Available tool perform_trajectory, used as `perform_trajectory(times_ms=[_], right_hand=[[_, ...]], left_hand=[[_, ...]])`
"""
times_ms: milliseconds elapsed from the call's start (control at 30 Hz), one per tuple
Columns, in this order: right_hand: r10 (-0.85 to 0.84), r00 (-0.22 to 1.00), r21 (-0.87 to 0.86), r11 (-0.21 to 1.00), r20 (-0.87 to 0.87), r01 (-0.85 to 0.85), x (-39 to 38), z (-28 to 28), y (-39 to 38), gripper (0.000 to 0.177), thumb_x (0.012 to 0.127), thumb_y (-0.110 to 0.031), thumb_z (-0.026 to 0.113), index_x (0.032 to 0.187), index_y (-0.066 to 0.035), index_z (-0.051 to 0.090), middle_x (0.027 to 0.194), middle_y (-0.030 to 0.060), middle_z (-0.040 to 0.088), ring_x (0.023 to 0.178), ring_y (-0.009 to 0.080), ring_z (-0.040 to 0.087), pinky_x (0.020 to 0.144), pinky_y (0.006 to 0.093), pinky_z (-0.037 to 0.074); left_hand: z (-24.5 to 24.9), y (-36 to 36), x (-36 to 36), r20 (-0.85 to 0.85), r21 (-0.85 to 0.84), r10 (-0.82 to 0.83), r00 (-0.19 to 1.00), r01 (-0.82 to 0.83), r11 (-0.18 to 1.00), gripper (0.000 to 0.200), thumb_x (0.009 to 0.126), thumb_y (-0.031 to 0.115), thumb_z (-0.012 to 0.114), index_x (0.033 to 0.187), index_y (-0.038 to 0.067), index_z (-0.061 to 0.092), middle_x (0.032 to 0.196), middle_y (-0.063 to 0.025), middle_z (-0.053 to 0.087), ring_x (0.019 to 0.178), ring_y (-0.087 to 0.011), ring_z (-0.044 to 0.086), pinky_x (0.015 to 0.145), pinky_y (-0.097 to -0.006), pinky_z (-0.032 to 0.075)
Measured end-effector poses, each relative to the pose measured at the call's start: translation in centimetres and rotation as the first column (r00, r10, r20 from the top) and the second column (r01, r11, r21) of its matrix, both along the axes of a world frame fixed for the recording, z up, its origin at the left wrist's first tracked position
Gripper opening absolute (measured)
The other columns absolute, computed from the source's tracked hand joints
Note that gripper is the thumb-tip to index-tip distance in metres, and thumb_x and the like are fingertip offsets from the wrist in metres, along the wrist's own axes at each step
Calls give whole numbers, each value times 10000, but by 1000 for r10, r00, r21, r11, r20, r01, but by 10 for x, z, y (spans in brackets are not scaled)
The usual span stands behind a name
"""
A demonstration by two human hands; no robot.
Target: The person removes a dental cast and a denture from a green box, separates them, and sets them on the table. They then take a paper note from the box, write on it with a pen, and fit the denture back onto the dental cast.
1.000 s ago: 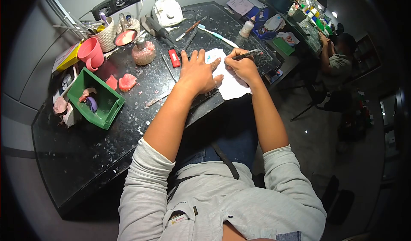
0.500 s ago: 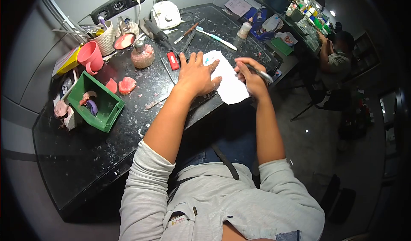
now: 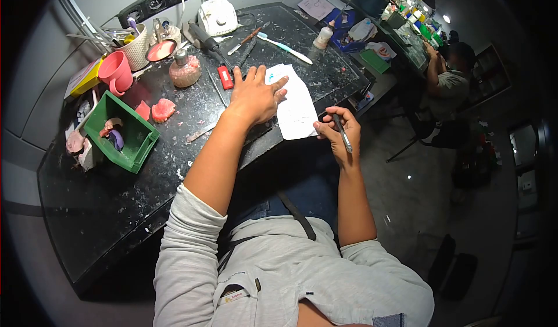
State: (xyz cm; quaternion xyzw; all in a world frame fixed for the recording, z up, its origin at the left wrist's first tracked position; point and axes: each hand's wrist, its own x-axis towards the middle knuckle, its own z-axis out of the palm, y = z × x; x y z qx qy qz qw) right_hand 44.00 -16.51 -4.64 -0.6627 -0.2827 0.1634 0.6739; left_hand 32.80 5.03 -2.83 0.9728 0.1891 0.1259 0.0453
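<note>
A white sheet of paper (image 3: 297, 107) with a small blue-green print at its top and faint handwriting lies at the bench's front edge, its lower corner reaching past it. My left hand (image 3: 256, 96) rests with fingers spread along the sheet's left side, thumb and forefinger over the paper. At the lower right edge of the sheet, my right hand (image 3: 340, 134) is closed around a dark pen (image 3: 343, 133), the pen slanting across the fingers. A red lighter (image 3: 225, 77) lies just beyond my left fingers.
A green bin (image 3: 125, 135) holds pink and purple pieces. Around it stand a pink mug (image 3: 115, 71), a glass jar (image 3: 185, 71) and a pink moulded piece (image 3: 163, 111). A toothbrush (image 3: 285, 48) lies further back. A person (image 3: 450, 83) sits at another bench, right.
My right hand has moved down to the paper's lower right edge, and the pen has turned in its fingers. The handwriting now shows. My left hand stays on the sheet.
</note>
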Motion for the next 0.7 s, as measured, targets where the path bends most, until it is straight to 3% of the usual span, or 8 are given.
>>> perform_trajectory(times_ms=[300,700], right_hand=[[37,991,-8,999,-129,-38,-12,5,-1,381,794,14,793,1122,32,599,915,66,609,743,104,647,619,265,614],[62,993,-33,997,-100,-65,-12,3,-4,380,790,21,792,1120,29,604,912,63,607,720,85,625,572,233,594]], left_hand=[[-2,1,0,30,31,-19,999,18,999,438,1053,447,370,1464,347,485,1460,-216,430,1390,-346,367,1138,-679,168],[-3,1,0,31,47,-18,999,16,999,439,1044,441,401,1466,349,480,1464,-217,427,1390,-355,367,1135,-684,175]])
